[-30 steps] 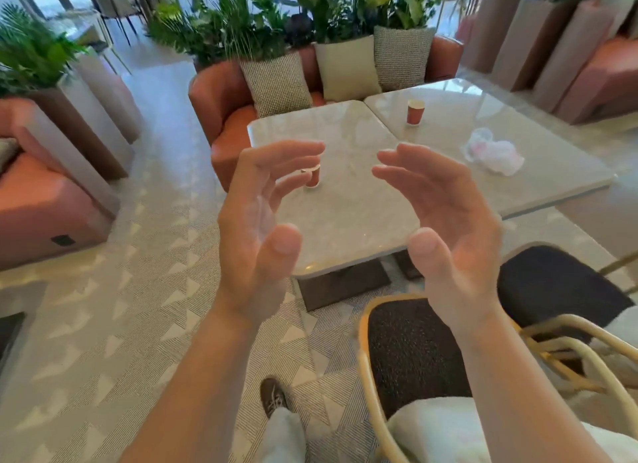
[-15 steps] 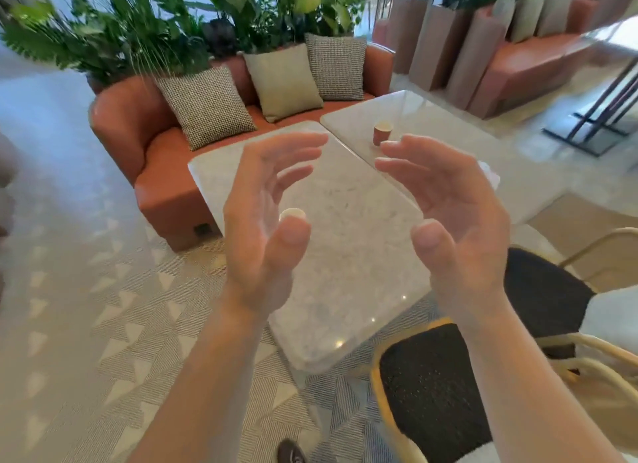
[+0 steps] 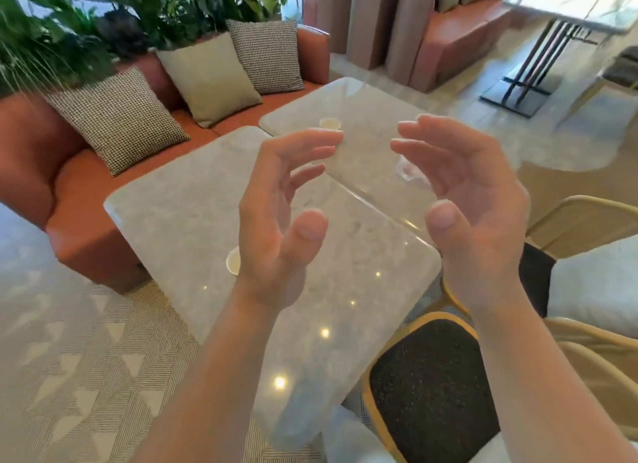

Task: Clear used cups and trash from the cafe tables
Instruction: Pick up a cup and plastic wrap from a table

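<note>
- Hovering above the table (image 3: 179,200), left hand (image 3: 276,221) and right hand (image 3: 473,214) are empty, fingers wide.
- Cup (image 3: 232,260) at the table's left edge is just beside the left wrist, so nearer to that hand.

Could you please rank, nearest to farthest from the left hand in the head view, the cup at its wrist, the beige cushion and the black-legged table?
1. Cup, on the near table, beside the left hand.
2. Beige cushion, on the sofa beyond.
3. Black-legged table, far upper right.
</note>
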{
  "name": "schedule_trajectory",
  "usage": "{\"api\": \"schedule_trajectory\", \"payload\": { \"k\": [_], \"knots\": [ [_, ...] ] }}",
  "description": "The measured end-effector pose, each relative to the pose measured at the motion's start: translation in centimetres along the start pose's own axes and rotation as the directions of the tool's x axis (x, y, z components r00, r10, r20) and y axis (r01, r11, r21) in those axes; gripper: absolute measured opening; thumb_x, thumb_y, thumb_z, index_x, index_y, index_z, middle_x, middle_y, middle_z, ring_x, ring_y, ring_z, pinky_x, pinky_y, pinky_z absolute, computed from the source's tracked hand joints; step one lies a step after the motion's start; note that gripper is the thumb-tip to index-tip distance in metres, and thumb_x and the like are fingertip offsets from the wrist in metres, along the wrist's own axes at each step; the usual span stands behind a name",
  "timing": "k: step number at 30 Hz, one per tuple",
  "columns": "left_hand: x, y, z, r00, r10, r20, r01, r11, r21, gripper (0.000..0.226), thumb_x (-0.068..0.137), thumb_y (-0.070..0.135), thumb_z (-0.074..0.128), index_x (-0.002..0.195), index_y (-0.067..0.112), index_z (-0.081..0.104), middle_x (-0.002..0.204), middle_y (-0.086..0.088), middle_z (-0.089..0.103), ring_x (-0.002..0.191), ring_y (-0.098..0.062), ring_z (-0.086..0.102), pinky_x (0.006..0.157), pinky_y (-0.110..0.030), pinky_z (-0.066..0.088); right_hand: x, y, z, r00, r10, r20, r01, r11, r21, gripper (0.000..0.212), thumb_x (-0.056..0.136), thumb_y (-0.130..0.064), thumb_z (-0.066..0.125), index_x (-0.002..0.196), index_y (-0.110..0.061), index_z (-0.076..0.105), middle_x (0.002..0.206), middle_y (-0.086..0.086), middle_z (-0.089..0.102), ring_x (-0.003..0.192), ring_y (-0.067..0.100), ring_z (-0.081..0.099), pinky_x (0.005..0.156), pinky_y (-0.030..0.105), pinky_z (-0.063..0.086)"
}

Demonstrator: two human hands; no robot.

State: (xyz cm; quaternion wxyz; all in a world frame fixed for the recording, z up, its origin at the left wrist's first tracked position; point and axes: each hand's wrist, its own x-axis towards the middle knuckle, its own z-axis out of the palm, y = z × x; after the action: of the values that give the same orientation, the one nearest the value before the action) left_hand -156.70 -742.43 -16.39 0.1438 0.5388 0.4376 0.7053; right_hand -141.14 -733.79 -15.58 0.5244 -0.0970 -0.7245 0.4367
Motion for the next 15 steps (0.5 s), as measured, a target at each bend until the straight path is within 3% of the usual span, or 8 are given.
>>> {"api": "schedule_trajectory", "payload": {
  "k": [8, 15],
  "knots": [
    [10.5, -15.6, 7.6, 0.983, -0.078, 0.165, 0.084, 0.996, -0.031, 0.076, 0.090, 0.079, 0.050, 0.128, 0.013, 0.052, 0.134, -0.011, 0.061, 0.126, -0.032, 0.060, 0.104, -0.044, 0.048, 6.4, 15.1, -8.8, 0.976, 0.071, -0.205, -0.104, 0.982, -0.157, 0.075, 0.093, -0.063, 0.061, 0.139, -0.005, 0.049, 0.135, 0.011, 0.062, 0.125, 0.030, 0.065, 0.108, 0.049, 0.051],
    [16.2, -32.3, 16.3, 0.950, -0.142, 0.278, 0.151, 0.988, -0.012, 0.075, 0.092, 0.080, 0.046, 0.126, 0.014, 0.054, 0.129, -0.007, 0.064, 0.124, -0.027, 0.062, 0.105, -0.044, 0.049, 8.4, 30.7, -17.3, 0.893, 0.259, -0.368, -0.337, 0.927, -0.166, 0.078, 0.090, -0.065, 0.064, 0.137, -0.004, 0.055, 0.133, 0.010, 0.065, 0.123, 0.022, 0.067, 0.107, 0.040, 0.054]
  ]
}}
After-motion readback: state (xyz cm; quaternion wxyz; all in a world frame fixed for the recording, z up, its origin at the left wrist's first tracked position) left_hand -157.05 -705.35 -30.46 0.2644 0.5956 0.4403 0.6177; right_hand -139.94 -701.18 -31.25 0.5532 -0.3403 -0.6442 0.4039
